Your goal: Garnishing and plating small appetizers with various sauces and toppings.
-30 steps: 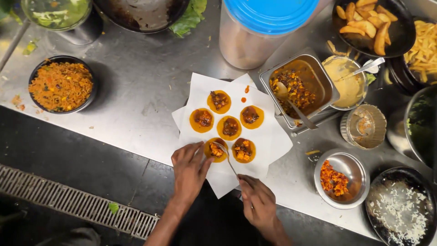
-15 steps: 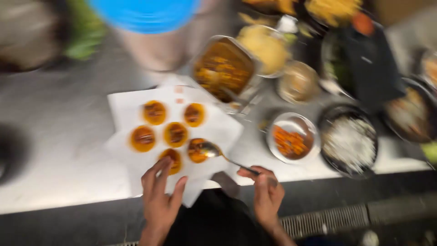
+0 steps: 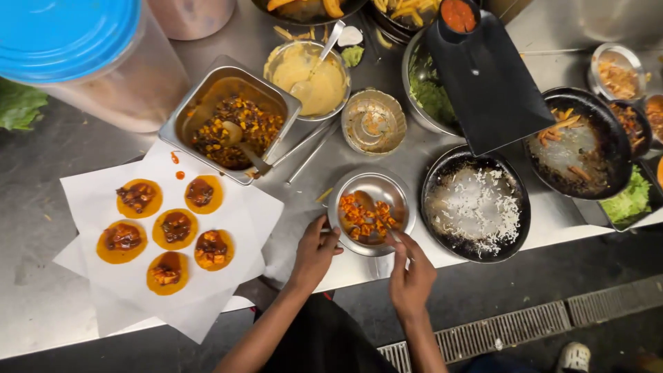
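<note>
My left hand (image 3: 314, 252) holds the near-left rim of a small steel bowl (image 3: 402, 200) of orange cubes. My right hand (image 3: 412, 273) is at the bowl's near-right rim, pinching the handle of a spoon (image 3: 366, 207) that dips into the cubes. To the left, white paper (image 3: 86, 197) carries several small orange discs (image 3: 176, 229), each topped with dark filling, and the two nearest also have orange cubes.
A steel tray of dark corn mix (image 3: 231, 128) with a spoon stands behind the paper. Also around are a bowl of yellow sauce (image 3: 311, 79), a black pan of grated white shreds (image 3: 476, 207), a black pan with fries (image 3: 577, 141), a blue-lidded tub (image 3: 76, 48) and a floor drain grate (image 3: 514, 324).
The view has swung left, putting the bowls in the centre. Both hands left the paper and discs and moved right to the small bowl of orange cubes, the spoon still in my right hand.
</note>
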